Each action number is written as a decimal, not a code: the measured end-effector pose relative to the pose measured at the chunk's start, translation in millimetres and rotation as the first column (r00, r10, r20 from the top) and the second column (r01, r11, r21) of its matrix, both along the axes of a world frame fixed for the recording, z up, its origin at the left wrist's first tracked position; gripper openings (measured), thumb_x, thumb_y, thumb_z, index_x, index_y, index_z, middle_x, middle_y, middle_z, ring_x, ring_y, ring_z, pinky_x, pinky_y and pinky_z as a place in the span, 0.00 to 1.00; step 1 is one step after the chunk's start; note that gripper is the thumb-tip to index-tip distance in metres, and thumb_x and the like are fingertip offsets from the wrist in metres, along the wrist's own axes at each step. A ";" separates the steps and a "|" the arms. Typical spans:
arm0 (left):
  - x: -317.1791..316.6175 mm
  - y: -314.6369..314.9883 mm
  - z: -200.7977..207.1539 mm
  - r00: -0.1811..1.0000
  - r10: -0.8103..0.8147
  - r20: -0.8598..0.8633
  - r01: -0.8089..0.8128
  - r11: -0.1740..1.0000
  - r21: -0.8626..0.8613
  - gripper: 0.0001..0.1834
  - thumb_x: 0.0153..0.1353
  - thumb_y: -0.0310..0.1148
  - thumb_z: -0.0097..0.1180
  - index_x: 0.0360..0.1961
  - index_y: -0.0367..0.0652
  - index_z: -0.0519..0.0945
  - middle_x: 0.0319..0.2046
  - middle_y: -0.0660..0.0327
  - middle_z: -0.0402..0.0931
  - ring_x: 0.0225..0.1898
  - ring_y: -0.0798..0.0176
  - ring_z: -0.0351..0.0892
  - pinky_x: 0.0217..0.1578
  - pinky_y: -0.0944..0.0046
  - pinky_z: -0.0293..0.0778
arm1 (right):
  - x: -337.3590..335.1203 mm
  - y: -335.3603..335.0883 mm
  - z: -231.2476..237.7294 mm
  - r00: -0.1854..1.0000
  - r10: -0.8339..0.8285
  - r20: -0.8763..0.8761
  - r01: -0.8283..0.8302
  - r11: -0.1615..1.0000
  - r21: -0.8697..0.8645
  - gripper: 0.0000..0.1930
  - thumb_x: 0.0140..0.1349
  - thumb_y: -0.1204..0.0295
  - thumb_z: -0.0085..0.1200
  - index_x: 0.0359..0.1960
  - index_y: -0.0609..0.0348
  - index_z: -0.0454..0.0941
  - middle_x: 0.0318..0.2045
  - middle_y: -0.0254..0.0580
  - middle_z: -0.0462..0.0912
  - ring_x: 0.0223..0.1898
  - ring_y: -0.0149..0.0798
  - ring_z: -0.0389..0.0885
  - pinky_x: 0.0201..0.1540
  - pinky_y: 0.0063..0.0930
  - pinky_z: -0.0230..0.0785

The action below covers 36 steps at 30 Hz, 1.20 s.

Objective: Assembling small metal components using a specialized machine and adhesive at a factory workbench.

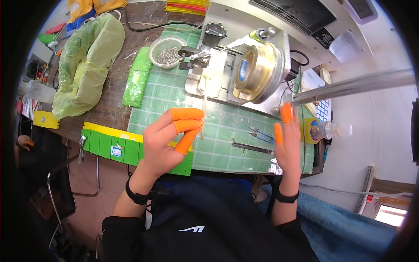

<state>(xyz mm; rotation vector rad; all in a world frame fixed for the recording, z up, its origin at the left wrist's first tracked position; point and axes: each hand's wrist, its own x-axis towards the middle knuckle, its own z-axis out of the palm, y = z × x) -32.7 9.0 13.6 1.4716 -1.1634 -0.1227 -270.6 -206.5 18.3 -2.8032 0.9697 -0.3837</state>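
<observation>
My left hand, with orange finger cots on its thumb and fingertips, is closed in a pinch on a thin pale strip. That strip runs from the bright work plate of a bench machine down past my fingertips; its exact kind is unclear. My right hand is raised at the right side of the green mat, fingers stretched and holding nothing, two orange cots showing. Beside it on the mat lie blue-handled tweezers and a dark flat bar. A large spool of clear yellowish tape or film sits on the machine.
A bowl of small metal parts stands left of the machine's black clamp. Further left are a green packet and a yellow-green plastic bag. A metal bar juts across the right. Another person's hand shows far left.
</observation>
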 end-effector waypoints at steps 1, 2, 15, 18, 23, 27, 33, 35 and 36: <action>0.2 2.5 7.2 1.000 -0.008 0.025 0.008 1.000 0.028 0.09 0.54 0.17 0.67 0.37 0.36 0.85 0.43 0.52 0.85 0.44 0.57 0.85 0.44 0.63 0.81 | 1.6 0.3 -2.6 0.999 -0.009 0.053 0.003 0.994 0.108 0.28 0.73 0.69 0.48 0.73 0.60 0.61 0.72 0.53 0.64 0.75 0.58 0.56 0.72 0.46 0.51; 0.8 5.2 14.9 0.999 -0.017 0.049 0.014 0.998 0.057 0.08 0.55 0.18 0.66 0.37 0.37 0.85 0.43 0.52 0.85 0.45 0.57 0.84 0.48 0.61 0.79 | -3.1 -0.4 -3.4 0.998 -0.011 0.058 0.005 0.995 0.102 0.28 0.73 0.69 0.48 0.73 0.60 0.61 0.72 0.53 0.64 0.75 0.58 0.56 0.72 0.46 0.51; 137.5 -56.7 19.1 0.818 -0.269 -0.509 0.144 0.952 -0.271 0.09 0.71 0.24 0.52 0.47 0.34 0.81 0.45 0.59 0.83 0.49 0.65 0.81 0.59 0.65 0.71 | -102.4 -45.0 -38.4 0.757 -0.561 0.335 -0.046 0.465 0.884 0.22 0.80 0.63 0.38 0.61 0.71 0.73 0.51 0.52 0.83 0.51 0.41 0.84 0.54 0.29 0.76; 130.3 -66.2 6.2 0.939 -0.144 -0.311 0.121 0.988 -0.093 0.09 0.68 0.21 0.55 0.48 0.34 0.81 0.45 0.61 0.83 0.48 0.69 0.80 0.57 0.68 0.71 | -115.3 -37.9 -55.3 0.663 -0.609 0.435 -0.074 0.525 0.848 0.17 0.78 0.71 0.41 0.60 0.70 0.74 0.51 0.51 0.83 0.50 0.39 0.84 0.53 0.28 0.77; 127.2 -67.7 -4.1 0.943 -0.175 -0.281 0.138 0.980 -0.147 0.10 0.67 0.19 0.56 0.48 0.34 0.81 0.47 0.61 0.82 0.50 0.70 0.78 0.56 0.69 0.71 | -120.9 -40.0 -57.2 0.629 -0.631 0.454 -0.128 0.492 0.861 0.16 0.77 0.74 0.43 0.60 0.69 0.74 0.49 0.50 0.83 0.46 0.36 0.84 0.51 0.26 0.77; 125.5 -66.4 -8.7 0.904 -0.208 -0.374 0.150 0.972 -0.179 0.10 0.67 0.21 0.57 0.49 0.35 0.81 0.46 0.62 0.82 0.49 0.70 0.78 0.55 0.69 0.71 | -122.7 -41.8 -57.2 0.654 -0.634 0.412 -0.077 0.487 0.870 0.18 0.76 0.75 0.41 0.62 0.69 0.71 0.51 0.50 0.82 0.46 0.36 0.83 0.52 0.25 0.76; 133.5 -61.4 -16.6 0.899 -0.206 -0.387 0.157 0.975 -0.156 0.11 0.69 0.24 0.57 0.51 0.37 0.82 0.46 0.65 0.82 0.46 0.73 0.77 0.47 0.71 0.71 | -121.4 -42.4 -53.6 0.705 -0.611 0.360 -0.016 0.493 0.870 0.14 0.77 0.68 0.46 0.52 0.65 0.79 0.30 0.34 0.81 0.24 0.21 0.74 0.25 0.15 0.66; 134.1 -60.5 -16.9 0.898 -0.213 -0.385 0.163 0.974 -0.160 0.11 0.70 0.25 0.57 0.51 0.37 0.82 0.46 0.66 0.82 0.46 0.74 0.77 0.45 0.72 0.71 | -117.8 -42.9 -51.3 0.708 -0.615 0.346 0.009 0.498 0.867 0.14 0.77 0.66 0.48 0.47 0.64 0.81 0.25 0.31 0.79 0.20 0.19 0.70 0.22 0.14 0.61; 131.6 -60.7 -13.5 0.904 -0.199 -0.379 0.151 0.977 -0.152 0.11 0.69 0.25 0.58 0.51 0.37 0.83 0.45 0.66 0.83 0.45 0.74 0.77 0.45 0.72 0.71 | -114.4 -43.8 -49.3 0.710 -0.619 0.336 0.033 0.506 0.862 0.14 0.76 0.64 0.49 0.42 0.62 0.83 0.21 0.29 0.76 0.16 0.18 0.66 0.18 0.13 0.56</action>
